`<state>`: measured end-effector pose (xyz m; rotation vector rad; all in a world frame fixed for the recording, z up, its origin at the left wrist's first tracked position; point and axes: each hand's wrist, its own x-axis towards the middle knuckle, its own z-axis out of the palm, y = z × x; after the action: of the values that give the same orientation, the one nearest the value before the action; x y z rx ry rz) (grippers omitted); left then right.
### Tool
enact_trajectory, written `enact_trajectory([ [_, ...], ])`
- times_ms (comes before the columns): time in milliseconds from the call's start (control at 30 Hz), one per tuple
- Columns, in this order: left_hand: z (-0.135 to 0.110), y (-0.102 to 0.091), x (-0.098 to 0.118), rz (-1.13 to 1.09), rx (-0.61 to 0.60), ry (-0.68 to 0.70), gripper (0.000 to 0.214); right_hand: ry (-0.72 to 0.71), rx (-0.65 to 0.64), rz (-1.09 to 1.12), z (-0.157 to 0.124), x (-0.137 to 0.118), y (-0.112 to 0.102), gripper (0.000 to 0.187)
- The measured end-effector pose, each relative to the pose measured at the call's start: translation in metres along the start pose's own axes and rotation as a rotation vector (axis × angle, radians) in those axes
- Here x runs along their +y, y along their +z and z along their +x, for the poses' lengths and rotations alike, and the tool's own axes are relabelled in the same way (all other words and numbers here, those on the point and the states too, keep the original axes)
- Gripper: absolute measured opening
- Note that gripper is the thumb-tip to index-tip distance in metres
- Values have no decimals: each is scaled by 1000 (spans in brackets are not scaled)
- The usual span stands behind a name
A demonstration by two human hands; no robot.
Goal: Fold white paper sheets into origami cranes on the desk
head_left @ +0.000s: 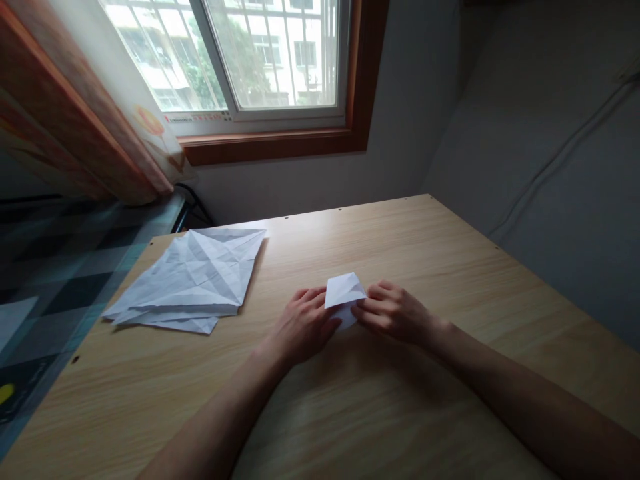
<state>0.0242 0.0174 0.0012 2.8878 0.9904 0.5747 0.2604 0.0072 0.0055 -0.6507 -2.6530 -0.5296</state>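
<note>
Head view: from where I stand, the paper is just right of the frame's centre, between the person's two hands, over the pale table; whether it rests on the wood or is held slightly above, I can't tell. The left hand has its fingers bunched at the paper's left edge with the thumb low on it, pinching that side. The right hand is curled too, fingertips closed on the right edge. As for progress, I'd judge that some folding is done: a flat upper panel, faintly creased, overlaps a shaded lower part. The shape looks unfinished to me, with the lower part not pressed flat, but how many folds are left doesn't show. The panel's sharpest upper corner points to the top of the frame, a little right, and its lower edge slopes down toward the left. What shows of the whole runs roughly up and down the frame, though fingers cover both sides, so the true long axis is uncertain. At left of the frame lie creased sheets, overlapping, well apart from both hands.
</note>
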Motion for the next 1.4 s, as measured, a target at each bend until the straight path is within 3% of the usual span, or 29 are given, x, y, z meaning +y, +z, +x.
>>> enact_trajectory([
  [100, 0, 1, -1, 2, -29, 13, 22, -8, -42, -31, 7, -7, -2, 23],
  [467, 0, -1, 3, 37, -72, 9, 25, 174, -211, -22, 16, -11, -27, 21],
  [667, 0, -1, 2, -19, -100, 5, 23, 144, -266, -87, 23, -15, -27, 14],
  [867, 1, -3, 1, -49, -106, 3, 23, 172, -296, -133, 30, -15, -31, 13],
  [1000, 0, -2, -1, -47, -120, 19, 31, 233, -267, -155, 31, -17, -21, 16],
  [1167, 0, 0, 0, -36, -91, -14, 24, 259, -192, -182, 29, -20, -8, 19],
  [1267, 0, -2, 1, -48, -98, 0, 28, 250, -188, -187, 28, -19, -12, 19],
  [1400, 0, -1, 0, -47, -109, -11, 39, 248, -292, -166, 28, -19, -25, 16],
])
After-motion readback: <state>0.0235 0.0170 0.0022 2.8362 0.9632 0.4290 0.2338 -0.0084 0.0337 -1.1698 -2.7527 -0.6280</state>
